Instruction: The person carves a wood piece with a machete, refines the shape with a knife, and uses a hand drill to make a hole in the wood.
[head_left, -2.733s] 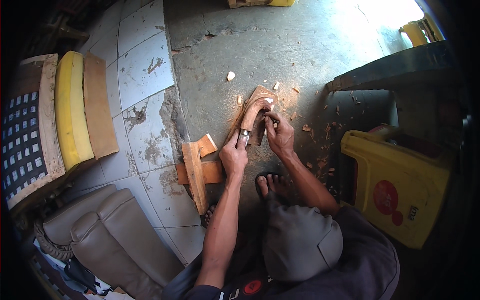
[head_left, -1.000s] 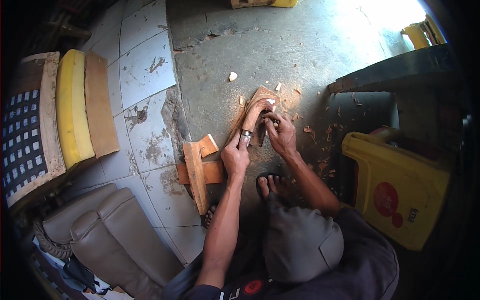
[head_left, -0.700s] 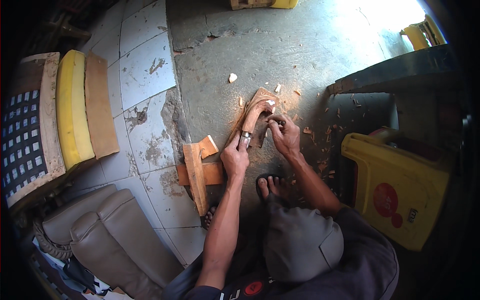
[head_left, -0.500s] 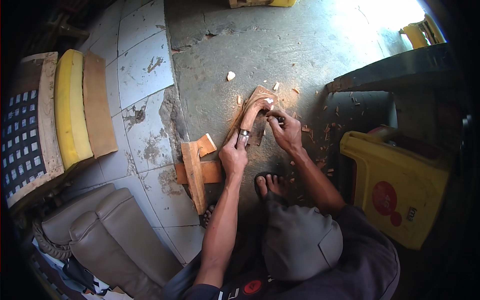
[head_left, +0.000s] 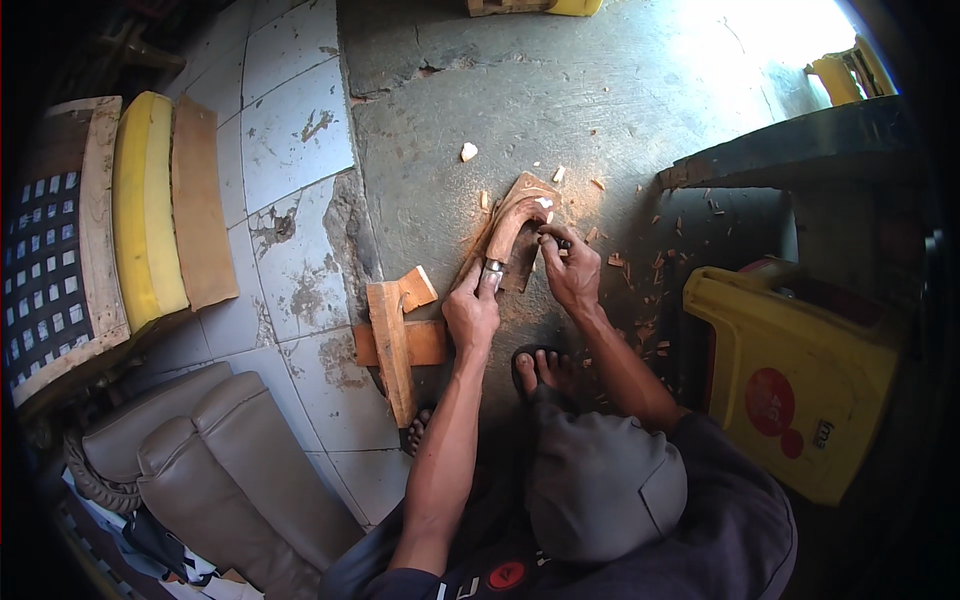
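A curved reddish wooden piece [head_left: 511, 229] with a metal fitting at its lower end lies on a flat wooden board [head_left: 535, 184] on the concrete floor. My left hand [head_left: 470, 311] is closed on the metal end, thumb and forefinger along it. My right hand [head_left: 572, 271] is closed at the inner side of the curve, fingertips on a small dark object that I cannot make out. Pale wood chips [head_left: 615, 260] and sawdust surround the board. Offcuts [head_left: 395, 363] of orange-brown wood lie left of my left hand.
A yellow plastic stool [head_left: 785, 370] and a dark slab [head_left: 780, 140] stand to the right. Left are a webbed wooden frame [head_left: 100, 180], yellow foam [head_left: 145, 200] and grey-brown cushions [head_left: 230, 470] beside cracked white tiles [head_left: 295, 120]. My sandalled foot [head_left: 543, 372] is just below my hands.
My right hand has moved slightly right and down along the inner side of the curved piece, its fingers still bent. My left hand and the wooden piece stay in place.
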